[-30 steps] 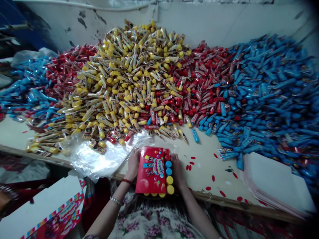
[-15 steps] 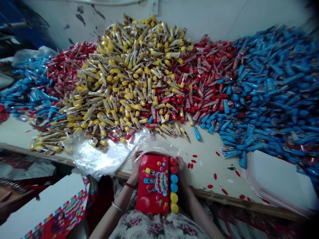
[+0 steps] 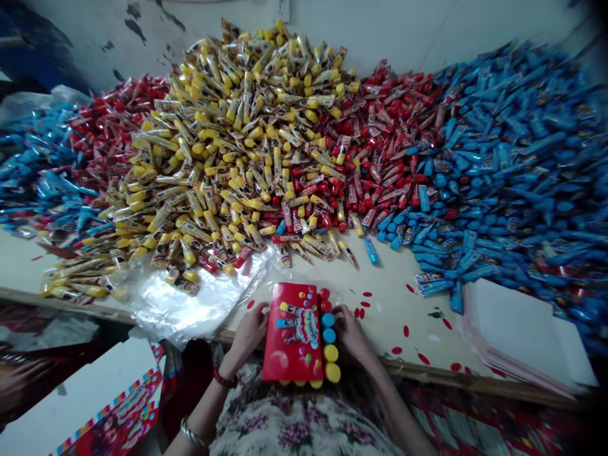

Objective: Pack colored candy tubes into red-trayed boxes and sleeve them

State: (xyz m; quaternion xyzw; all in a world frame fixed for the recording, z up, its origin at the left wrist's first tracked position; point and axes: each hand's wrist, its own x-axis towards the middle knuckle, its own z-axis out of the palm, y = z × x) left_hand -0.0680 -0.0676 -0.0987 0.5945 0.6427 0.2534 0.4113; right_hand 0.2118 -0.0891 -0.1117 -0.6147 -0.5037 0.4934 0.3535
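A red printed card (image 3: pixel 292 335) lies in front of my body at the table edge, with red, blue and yellow caps (image 3: pixel 329 335) sticking out along its right side. More yellow caps peek out under its lower edge. My left hand (image 3: pixel 254 323) grips the card's left edge, fingers partly hidden behind it. On the other side my right hand (image 3: pixel 349 326) has its fingers closed at the caps, near the blue ones. Clear plastic bags (image 3: pixel 194 297) lie flat on the table to the left of the card.
Heaps of yellow (image 3: pixel 237 158), red (image 3: pixel 384 133) and blue tubes (image 3: pixel 513 164) cover the back of the table. White sheets (image 3: pixel 517 335) are stacked at right. A printed box (image 3: pixel 114 392) stands lower left, beside another person's hand (image 3: pixel 23 386).
The clear film around the card's top has dropped away behind it. The card is tilted differently, showing yellow caps below. My hands have shifted lower beside it.
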